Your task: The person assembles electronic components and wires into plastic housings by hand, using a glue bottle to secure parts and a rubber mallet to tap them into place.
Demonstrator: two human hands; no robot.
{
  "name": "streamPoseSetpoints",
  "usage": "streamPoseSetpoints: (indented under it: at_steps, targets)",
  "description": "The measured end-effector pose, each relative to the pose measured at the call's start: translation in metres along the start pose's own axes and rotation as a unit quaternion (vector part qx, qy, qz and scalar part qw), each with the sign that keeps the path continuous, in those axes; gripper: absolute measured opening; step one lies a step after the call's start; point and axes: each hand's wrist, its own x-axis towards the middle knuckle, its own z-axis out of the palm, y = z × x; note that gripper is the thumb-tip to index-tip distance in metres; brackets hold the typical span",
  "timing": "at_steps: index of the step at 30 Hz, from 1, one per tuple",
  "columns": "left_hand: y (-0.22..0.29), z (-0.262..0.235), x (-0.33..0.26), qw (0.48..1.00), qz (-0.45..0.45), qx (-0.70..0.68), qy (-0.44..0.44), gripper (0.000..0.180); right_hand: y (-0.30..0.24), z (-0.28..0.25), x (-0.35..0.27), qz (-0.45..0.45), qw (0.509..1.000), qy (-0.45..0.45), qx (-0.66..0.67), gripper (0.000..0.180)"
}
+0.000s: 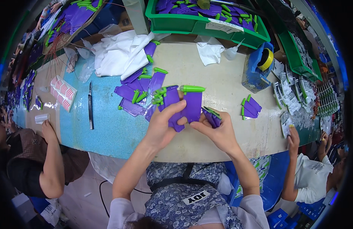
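Over the middle of the table, my left hand is closed around several flat purple plastic pieces with bright green round parts along their top. Another flat purple piece with a green tapered bar stands upright between my hands, and my right fingertips pinch its lower edge. Tucked in the palm of my right hand is a further purple piece with a green edge, seen tilted. A loose heap of similar purple pieces lies left of my hands. A few more purple-and-green pieces rest to the right.
A green bin of purple and green parts stands at the back. White cloths, black tweezers, a blue tape dispenser and a dropper bottle lie around. Co-workers' hands are at the left and right.
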Motion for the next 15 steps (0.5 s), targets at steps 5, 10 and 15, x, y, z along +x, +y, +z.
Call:
streamPoseSetpoints:
  at_steps: [5,10,15]
  targets:
    - [-0.006,0.011,-0.005,0.989,-0.023,-0.123,-0.083,0.029,0.002,-0.009,0.0,0.183,0.954,-0.146,0.185,0.019]
    - [-0.014,0.02,-0.011,0.998,0.045,0.043,-0.016,0.025,-0.009,-0.012,-0.001,0.043,0.993,-0.103,0.021,0.029]
    - [-0.023,0.029,-0.022,0.96,0.151,0.216,0.09,0.018,-0.001,-0.023,0.006,-0.47,0.788,0.013,-0.398,0.036]
